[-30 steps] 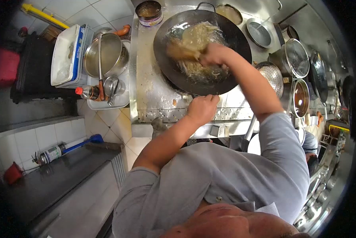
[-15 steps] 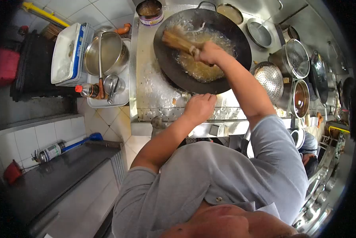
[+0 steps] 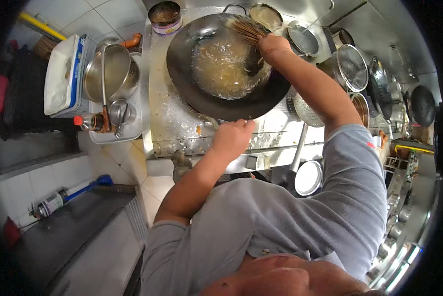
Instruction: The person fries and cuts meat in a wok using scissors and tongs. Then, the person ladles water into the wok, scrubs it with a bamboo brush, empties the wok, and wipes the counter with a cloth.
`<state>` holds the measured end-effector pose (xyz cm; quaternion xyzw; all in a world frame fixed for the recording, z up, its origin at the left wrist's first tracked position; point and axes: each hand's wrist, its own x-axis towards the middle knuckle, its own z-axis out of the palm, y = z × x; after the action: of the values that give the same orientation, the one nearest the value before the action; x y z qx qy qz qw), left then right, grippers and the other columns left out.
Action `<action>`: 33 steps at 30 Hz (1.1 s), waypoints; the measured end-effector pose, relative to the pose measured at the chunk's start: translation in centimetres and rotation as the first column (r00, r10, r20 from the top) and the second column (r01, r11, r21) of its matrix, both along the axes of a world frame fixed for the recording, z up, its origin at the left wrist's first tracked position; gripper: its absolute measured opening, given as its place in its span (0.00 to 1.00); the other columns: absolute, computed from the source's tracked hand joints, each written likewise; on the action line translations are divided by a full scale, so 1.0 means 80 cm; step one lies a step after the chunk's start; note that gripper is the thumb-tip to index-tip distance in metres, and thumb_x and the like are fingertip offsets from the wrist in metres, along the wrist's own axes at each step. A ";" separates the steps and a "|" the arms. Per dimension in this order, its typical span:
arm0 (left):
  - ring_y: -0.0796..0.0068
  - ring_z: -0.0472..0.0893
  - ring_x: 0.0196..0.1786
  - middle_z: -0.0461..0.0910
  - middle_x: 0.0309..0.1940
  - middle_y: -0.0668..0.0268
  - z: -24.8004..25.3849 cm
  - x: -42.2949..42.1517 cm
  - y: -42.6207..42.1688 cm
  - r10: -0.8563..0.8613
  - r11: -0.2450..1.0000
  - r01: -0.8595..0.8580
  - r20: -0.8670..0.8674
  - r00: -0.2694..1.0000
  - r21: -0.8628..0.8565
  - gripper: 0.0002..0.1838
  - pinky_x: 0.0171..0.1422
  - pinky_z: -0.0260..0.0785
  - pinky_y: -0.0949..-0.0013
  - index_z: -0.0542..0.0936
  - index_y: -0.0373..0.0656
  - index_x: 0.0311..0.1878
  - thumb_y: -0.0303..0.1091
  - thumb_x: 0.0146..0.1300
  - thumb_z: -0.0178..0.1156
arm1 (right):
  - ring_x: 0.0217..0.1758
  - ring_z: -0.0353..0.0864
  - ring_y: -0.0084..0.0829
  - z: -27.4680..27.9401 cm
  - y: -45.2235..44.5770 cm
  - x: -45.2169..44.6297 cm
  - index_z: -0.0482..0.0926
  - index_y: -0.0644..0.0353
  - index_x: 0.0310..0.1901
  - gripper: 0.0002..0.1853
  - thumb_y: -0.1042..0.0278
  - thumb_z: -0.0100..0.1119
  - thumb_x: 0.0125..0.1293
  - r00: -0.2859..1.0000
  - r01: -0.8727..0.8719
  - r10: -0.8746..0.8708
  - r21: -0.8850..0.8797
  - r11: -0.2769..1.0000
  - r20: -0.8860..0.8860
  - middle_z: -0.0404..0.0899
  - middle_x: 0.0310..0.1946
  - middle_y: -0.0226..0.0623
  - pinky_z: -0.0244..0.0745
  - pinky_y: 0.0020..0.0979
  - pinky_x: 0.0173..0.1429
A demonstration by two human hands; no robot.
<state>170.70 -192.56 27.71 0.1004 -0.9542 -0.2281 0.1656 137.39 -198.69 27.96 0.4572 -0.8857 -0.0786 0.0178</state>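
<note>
A large dark wok (image 3: 182, 79) sits on the stove with cloudy, bubbling liquid (image 3: 221, 64) in its bowl. My right hand (image 3: 273, 47) is closed around a bamboo wok brush (image 3: 246, 30), whose bristles lie against the wok's far inner wall, above the liquid. At the near rim, my left hand (image 3: 233, 138) is closed on the wok's edge; its fingers hide the part they grip. The wok's loop handle (image 3: 234, 6) shows at the far side.
An open tin (image 3: 165, 17) stands left of the wok. To the right are a perforated strainer (image 3: 308, 111), a sieve (image 3: 352, 67) and a metal bowl (image 3: 302, 39). Farther left, a tray (image 3: 127, 132) bears a steel pot (image 3: 108, 74), a ladle and a red-capped bottle (image 3: 87, 122).
My right hand has moved the wok brush from the wok's left part to its far right wall. The wok has tilted somewhat, and my left hand stays at its near rim. The view has shifted.
</note>
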 end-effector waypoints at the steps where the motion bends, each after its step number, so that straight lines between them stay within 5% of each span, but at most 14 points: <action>1: 0.58 0.83 0.28 0.79 0.25 0.60 -0.002 0.001 0.002 0.009 1.000 -0.009 0.015 1.000 -0.001 0.04 0.33 0.76 0.56 0.76 0.45 0.34 0.29 0.56 0.60 | 0.50 0.88 0.40 0.015 0.015 0.012 0.87 0.58 0.44 0.12 0.67 0.57 0.64 1.000 -0.001 0.002 0.020 1.000 -0.008 0.87 0.47 0.42 0.84 0.44 0.48; 3: 0.58 0.84 0.28 0.79 0.25 0.61 -0.009 -0.004 0.000 0.018 1.000 -0.018 -0.002 1.000 0.006 0.04 0.33 0.76 0.57 0.76 0.45 0.34 0.29 0.56 0.59 | 0.49 0.88 0.41 0.066 0.057 0.037 0.87 0.57 0.45 0.13 0.66 0.56 0.65 0.992 -0.046 0.078 0.286 0.957 -0.101 0.87 0.45 0.42 0.84 0.43 0.49; 4: 0.57 0.84 0.28 0.79 0.25 0.61 -0.012 -0.003 0.002 0.022 1.000 -0.022 0.000 1.000 0.001 0.04 0.33 0.76 0.57 0.76 0.44 0.35 0.29 0.56 0.59 | 0.46 0.87 0.47 0.093 0.079 0.048 0.77 0.59 0.58 0.17 0.66 0.46 0.73 0.979 -0.157 0.196 0.434 0.887 -0.047 0.83 0.46 0.50 0.83 0.45 0.45; 7: 0.57 0.84 0.28 0.79 0.25 0.60 -0.017 -0.006 0.003 0.022 0.999 -0.021 -0.018 1.000 0.033 0.04 0.33 0.76 0.56 0.76 0.44 0.35 0.29 0.56 0.58 | 0.45 0.88 0.46 0.102 0.134 0.075 0.81 0.62 0.53 0.16 0.67 0.46 0.71 0.984 -0.179 0.148 0.603 0.778 0.102 0.86 0.42 0.51 0.84 0.44 0.46; 9: 0.57 0.84 0.28 0.79 0.25 0.60 -0.018 -0.006 0.002 0.020 0.999 -0.019 -0.026 0.999 0.051 0.05 0.33 0.76 0.57 0.76 0.44 0.36 0.28 0.55 0.58 | 0.49 0.88 0.44 0.116 0.139 0.120 0.88 0.57 0.41 0.12 0.65 0.58 0.62 0.986 -0.165 0.141 0.599 0.784 0.088 0.87 0.45 0.46 0.84 0.42 0.49; 13: 0.58 0.83 0.26 0.79 0.23 0.61 -0.017 -0.006 0.004 0.050 0.998 -0.048 -0.070 0.996 0.035 0.02 0.29 0.75 0.57 0.76 0.45 0.32 0.29 0.56 0.59 | 0.51 0.88 0.44 0.097 0.091 0.074 0.88 0.58 0.44 0.13 0.66 0.59 0.62 0.982 -0.178 0.183 0.569 0.803 0.049 0.87 0.47 0.47 0.84 0.41 0.51; 16: 0.58 0.83 0.26 0.79 0.23 0.61 -0.019 -0.009 0.009 0.057 0.998 -0.056 -0.081 0.995 0.019 0.02 0.29 0.75 0.57 0.76 0.45 0.32 0.29 0.56 0.59 | 0.56 0.86 0.43 0.104 0.048 0.065 0.88 0.58 0.47 0.14 0.68 0.58 0.64 0.997 0.076 -0.049 0.535 0.842 -0.065 0.86 0.52 0.46 0.84 0.48 0.52; 19: 0.58 0.83 0.26 0.79 0.23 0.61 -0.019 -0.008 0.007 0.050 0.999 -0.049 -0.072 0.996 0.020 0.03 0.29 0.75 0.57 0.76 0.45 0.33 0.29 0.56 0.59 | 0.52 0.88 0.43 0.066 0.092 0.077 0.89 0.57 0.45 0.12 0.69 0.60 0.63 0.991 0.054 0.021 0.529 0.847 -0.134 0.86 0.51 0.44 0.86 0.55 0.43; 21: 0.58 0.84 0.26 0.79 0.23 0.61 -0.019 -0.010 0.006 0.051 0.998 -0.049 -0.065 0.997 0.043 0.03 0.29 0.75 0.57 0.76 0.45 0.33 0.29 0.56 0.59 | 0.43 0.90 0.45 0.055 0.138 0.089 0.90 0.55 0.43 0.11 0.69 0.67 0.58 0.950 -0.263 0.313 0.544 0.797 0.000 0.89 0.43 0.41 0.85 0.58 0.34; 23: 0.58 0.84 0.26 0.80 0.23 0.61 -0.018 -0.005 0.012 0.039 0.998 -0.036 -0.041 0.998 0.058 0.03 0.29 0.75 0.57 0.76 0.45 0.33 0.29 0.56 0.60 | 0.37 0.90 0.45 0.052 0.127 0.077 0.90 0.54 0.42 0.12 0.68 0.70 0.55 0.969 -0.209 0.247 0.536 0.818 0.001 0.90 0.38 0.39 0.86 0.55 0.35; 25: 0.58 0.84 0.27 0.80 0.24 0.61 -0.015 -0.007 0.008 0.066 0.997 -0.064 -0.066 0.996 0.042 0.04 0.29 0.75 0.58 0.76 0.44 0.34 0.29 0.55 0.60 | 0.39 0.90 0.44 0.077 0.055 0.069 0.89 0.55 0.45 0.14 0.66 0.71 0.56 0.964 0.089 0.096 0.644 0.760 -0.246 0.89 0.41 0.40 0.87 0.53 0.39; 26: 0.58 0.84 0.27 0.80 0.24 0.61 -0.014 -0.005 0.009 0.071 0.996 -0.068 -0.058 0.996 0.050 0.04 0.29 0.75 0.58 0.76 0.44 0.34 0.29 0.55 0.60 | 0.37 0.89 0.43 0.064 0.021 0.050 0.90 0.56 0.43 0.13 0.62 0.71 0.56 0.972 0.162 0.008 0.696 0.700 -0.234 0.89 0.40 0.39 0.86 0.54 0.35; 33: 0.57 0.84 0.27 0.79 0.24 0.61 -0.018 -0.002 0.003 0.034 0.996 -0.033 -0.013 0.999 0.084 0.04 0.30 0.75 0.56 0.76 0.44 0.34 0.29 0.55 0.59 | 0.30 0.87 0.44 0.047 0.063 0.082 0.90 0.53 0.39 0.13 0.63 0.74 0.50 0.951 0.233 0.017 0.750 0.620 -0.309 0.88 0.37 0.37 0.84 0.55 0.25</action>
<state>170.53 -192.30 26.31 0.1216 -0.9408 -0.2656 0.1719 143.95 -193.64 31.74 0.3486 -0.7780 -0.5194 -0.0584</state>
